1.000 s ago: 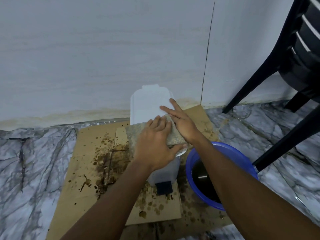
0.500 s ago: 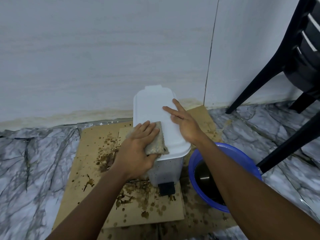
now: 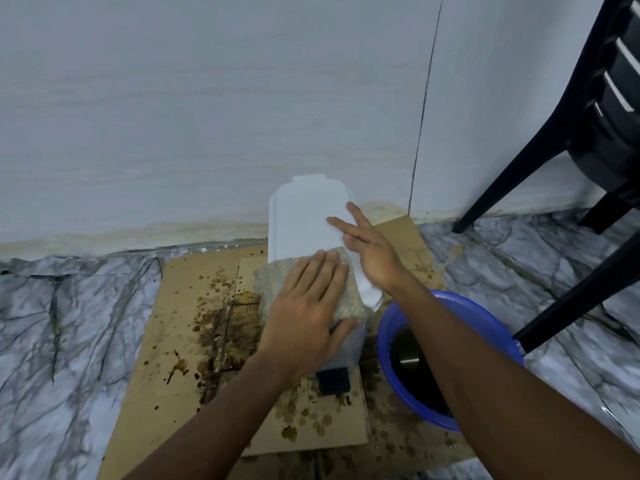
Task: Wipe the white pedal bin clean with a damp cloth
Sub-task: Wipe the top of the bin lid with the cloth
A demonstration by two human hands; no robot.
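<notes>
The white pedal bin (image 3: 301, 216) stands on stained cardboard against the wall, lid closed, its black pedal (image 3: 332, 381) facing me. A speckled grey-beige cloth (image 3: 349, 299) lies spread over the near half of the lid. My left hand (image 3: 304, 306) presses flat on the cloth, fingers together, thumb hooked over the lid's front edge. My right hand (image 3: 370, 247) rests on the lid's right side, fingers spread flat on the white plastic, holding nothing.
Brown splatter covers the cardboard sheets (image 3: 194, 341) under the bin. A blue bucket (image 3: 398, 306) with dark water sits right of the bin, under my right forearm. Black plastic chair legs (image 3: 519, 174) stand at the right. The floor around is grey marble-pattern tile (image 3: 69, 341).
My left hand slid the cloth from the lid's left edge back toward the middle and right, spreading it out flat again. My right hand stayed on the lid's right side.
</notes>
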